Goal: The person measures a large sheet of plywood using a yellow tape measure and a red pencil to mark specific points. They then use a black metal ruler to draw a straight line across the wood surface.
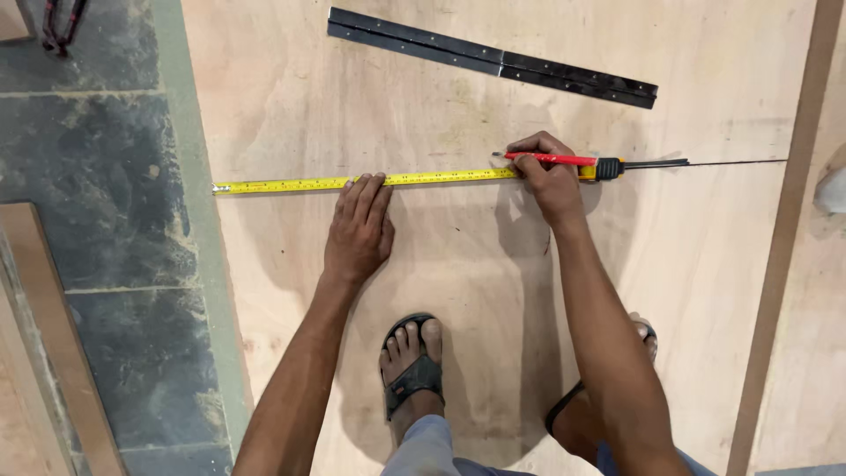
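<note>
Well to the left of both hands, a dark stone floor [115,176] strewn with sawdust is seen, bordered by the edge of a plywood sheet [458,264] on which the person stands in black sandals [412,375].

The hooked end of a yellow tape measure [291,184] is caught on that left edge of the sheet. The blade is laid flat across the plywood and runs rightward under both hands.

The left hand [359,231] is spread open, palm down, with its fingertips pressed on the blade to pin it to the wood. Nothing is gripped by it.

The right hand [546,181], set apart from the left along the blade, is closed around a red pencil [548,159], whose tip is held at the blade's upper edge. Just right of this hand, the tape's case [606,167] lies on the sheet.

Beyond the hands, a long black metal hinge strip [493,58] lies untouched.

The blade is judged light, thin and springy; it is likely to slide or recoil unless held down flat. It is best pinned from above with flat fingers, clear of its thin edges.
</note>
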